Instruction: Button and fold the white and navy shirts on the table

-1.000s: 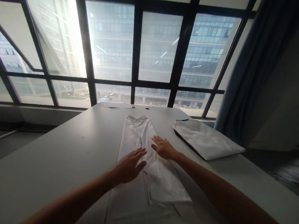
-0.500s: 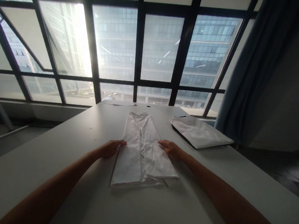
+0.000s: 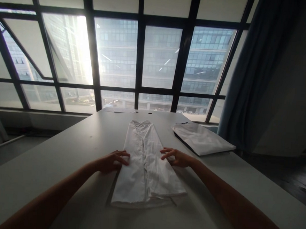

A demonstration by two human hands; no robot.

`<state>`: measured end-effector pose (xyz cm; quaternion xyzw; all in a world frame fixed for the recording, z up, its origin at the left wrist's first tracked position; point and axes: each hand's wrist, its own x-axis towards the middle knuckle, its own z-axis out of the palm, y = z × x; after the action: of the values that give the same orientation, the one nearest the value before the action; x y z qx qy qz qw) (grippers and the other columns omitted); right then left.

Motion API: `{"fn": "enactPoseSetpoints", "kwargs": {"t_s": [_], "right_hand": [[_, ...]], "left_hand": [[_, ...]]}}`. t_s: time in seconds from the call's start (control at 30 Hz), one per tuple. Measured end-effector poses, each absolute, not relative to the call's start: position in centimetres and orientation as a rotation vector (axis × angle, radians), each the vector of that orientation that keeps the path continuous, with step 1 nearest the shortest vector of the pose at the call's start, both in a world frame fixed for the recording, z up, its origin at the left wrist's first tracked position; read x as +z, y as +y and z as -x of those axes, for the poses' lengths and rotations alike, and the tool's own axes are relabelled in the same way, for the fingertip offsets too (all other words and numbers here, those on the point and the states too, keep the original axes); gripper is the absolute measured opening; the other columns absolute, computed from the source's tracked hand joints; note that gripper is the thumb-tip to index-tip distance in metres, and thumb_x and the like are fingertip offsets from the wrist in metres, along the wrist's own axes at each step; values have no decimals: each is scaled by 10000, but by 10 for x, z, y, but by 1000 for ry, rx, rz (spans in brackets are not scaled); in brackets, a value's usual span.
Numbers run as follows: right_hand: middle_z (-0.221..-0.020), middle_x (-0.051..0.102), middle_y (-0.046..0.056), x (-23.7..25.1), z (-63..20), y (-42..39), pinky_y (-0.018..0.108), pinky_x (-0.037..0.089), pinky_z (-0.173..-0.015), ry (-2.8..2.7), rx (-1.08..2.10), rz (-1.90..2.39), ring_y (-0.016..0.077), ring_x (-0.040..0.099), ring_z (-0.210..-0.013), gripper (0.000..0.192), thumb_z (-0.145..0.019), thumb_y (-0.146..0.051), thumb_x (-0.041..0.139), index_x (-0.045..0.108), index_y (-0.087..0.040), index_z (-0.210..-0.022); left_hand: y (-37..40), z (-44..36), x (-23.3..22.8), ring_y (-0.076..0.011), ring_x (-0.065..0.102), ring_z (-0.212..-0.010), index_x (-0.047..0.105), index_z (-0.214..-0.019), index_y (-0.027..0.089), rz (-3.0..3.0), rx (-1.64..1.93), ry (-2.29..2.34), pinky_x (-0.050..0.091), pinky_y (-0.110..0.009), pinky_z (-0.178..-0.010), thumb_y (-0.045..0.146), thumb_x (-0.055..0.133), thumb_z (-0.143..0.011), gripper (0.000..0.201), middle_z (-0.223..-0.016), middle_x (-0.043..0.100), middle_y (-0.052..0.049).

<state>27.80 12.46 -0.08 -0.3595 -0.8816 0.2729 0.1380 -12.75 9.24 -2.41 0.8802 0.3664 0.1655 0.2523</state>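
White cloth lies in a long narrow strip down the middle of the desk [image 3: 60, 164] — a folded white garment [image 3: 144, 162], its two side panels turned inward so their edges meet along a centre seam that runs away from the person toward the window edge. The far end narrows to what looks like a collar or waistband; which of the two I cannot tell.

The left hand [image 3: 111, 160] rests at the garment's left edge, fingers spread and curled, tips pressing on the fold there. The right hand [image 3: 177, 157] mirrors it at the right edge, fingers arched with the tips on the cloth. Neither hand is closed around anything; both stand apart, one on each side, open and bearing down. Set so, they seem to pin the two folded panels flat and keep the strip's long edges straight and even — a judgement from the symmetry of the hold.

Toward the far right corner of the desk, well apart from the garment, lies a flat white packet [image 3: 202, 140] with a dark underside, likely a bagged or wrapped piece kept out of the working space. At the far edge sit a sheet of paper [image 3: 120, 109] and a small dark round hole [image 3: 150, 113]. A dark curtain [image 3: 252, 72] hangs right of the window.
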Motion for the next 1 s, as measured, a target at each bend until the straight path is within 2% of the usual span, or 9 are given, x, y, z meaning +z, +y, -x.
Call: {"fn": "enactPoseSetpoints", "kwargs": {"t_s": [0.1,0.27,0.37,0.47,0.57,0.7,0.8,0.87,1.0], "right_hand": [[-1331,601,88,6,-274,117,474,322,-1135,-2454,822,964,290,381,-1393,325,-848,-485,644,775,-239,-1015],[-1142,697,115,35,-269,92,438,392,-1082,-2411,1012,800,275,575,-1205,466,-869,-582,591,762,-175,-1017],[-1009,720,114,53,-271,82,394,502,-935,-2395,1206,715,240,666,-974,470,-881,-564,582,752,-138,-982],[-891,705,86,66,-271,92,344,548,-783,-2213,1300,685,197,660,-787,440,-801,-568,680,729,-139,-886],[-978,686,97,74,-261,123,354,560,-772,-2008,1269,687,202,658,-823,522,-773,-641,677,689,-149,-947],[-1061,671,151,63,-239,171,336,566,-765,-1700,1277,1043,206,669,-854,541,-915,-636,505,642,-122,-1008],[-930,671,145,38,-230,194,293,546,-639,-1431,1179,1504,168,645,-697,483,-996,-541,400,607,-107,-948],[-844,657,116,18,-230,199,264,509,-547,-1372,1188,1630,148,612,-607,475,-1012,-518,364,592,-111,-924],[-828,656,86,-6,-236,192,216,455,-476,-1506,1232,1544,124,581,-583,417,-938,-529,541,610,-118,-935]], "left_hand": [[82,115,-13,-288,481,-1329,771,-984,263,-2368,630,988,152,-489,-1198,669,527,-864,489,-1291,653,-82],[58,101,22,-307,643,-1079,782,-976,193,-2163,711,925,405,-445,-1062,640,594,-823,508,-1048,749,-106],[49,105,36,-328,660,-971,788,-889,179,-2023,875,912,496,-467,-924,599,671,-769,453,-938,758,-105],[60,109,46,-321,652,-938,767,-909,150,-1844,1066,875,533,-450,-814,568,741,-708,464,-953,737,-116],[93,104,56,-277,646,-848,732,-900,112,-1631,1230,917,535,-392,-731,611,757,-679,547,-849,708,-108],[147,89,49,-187,607,-690,669,-896,97,-1339,1325,1082,500,-296,-623,698,660,-751,618,-711,643,-60],[171,91,28,-170,610,-673,615,-988,99,-1133,1185,1364,489,-271,-599,708,463,-882,637,-757,644,-66],[176,100,14,-192,641,-721,582,-1071,100,-1076,1069,1436,513,-295,-635,711,439,-889,654,-873,668,-104],[170,114,0,-222,661,-762,606,-1088,97,-1210,943,1389,536,-325,-680,628,742,-713,664,-1018,665,-151]]}}
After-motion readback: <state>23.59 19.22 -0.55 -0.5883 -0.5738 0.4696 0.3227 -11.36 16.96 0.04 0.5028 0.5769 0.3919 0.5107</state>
